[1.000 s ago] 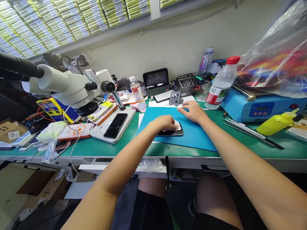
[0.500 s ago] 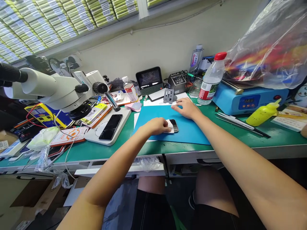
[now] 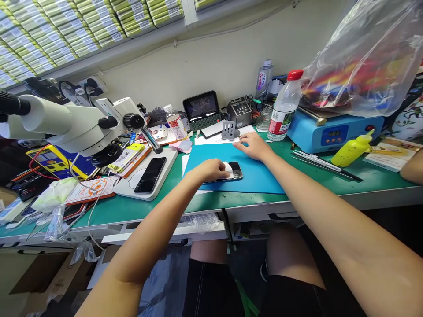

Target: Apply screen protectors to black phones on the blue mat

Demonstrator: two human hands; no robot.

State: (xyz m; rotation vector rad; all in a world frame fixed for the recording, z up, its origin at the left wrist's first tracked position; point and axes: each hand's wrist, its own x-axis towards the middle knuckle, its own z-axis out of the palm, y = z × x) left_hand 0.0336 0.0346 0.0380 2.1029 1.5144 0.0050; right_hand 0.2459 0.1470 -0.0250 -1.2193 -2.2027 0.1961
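A white tissue [image 3: 228, 169] is pinched in the fingers of my left hand [image 3: 213, 170], pressed against the face of a smartphone [image 3: 237, 171]. The phone lies on a blue mat [image 3: 264, 181]; its right end shows, while my hand and the tissue hide much of the rest. My right hand [image 3: 254, 146] rests on the far part of the mat with its fingers spread and nothing in them. Just beyond those fingers stands a grey slotted holder [image 3: 228, 130].
Left of the mat, a second dark phone [image 3: 150, 175] lies on the white base of a microscope [image 3: 77, 123]. To the right are a red-capped bottle [image 3: 284, 105], a blue heating unit [image 3: 333, 132], tweezers [image 3: 317, 160] and a yellow squeeze bottle [image 3: 352, 149]. Another person's arm [image 3: 413, 169] shows at the right edge.
My left hand has slid the tissue leftward over the phone, baring more of its right end. My right hand stays on the mat. The view has shifted slightly, and another person's arm shows more at right.
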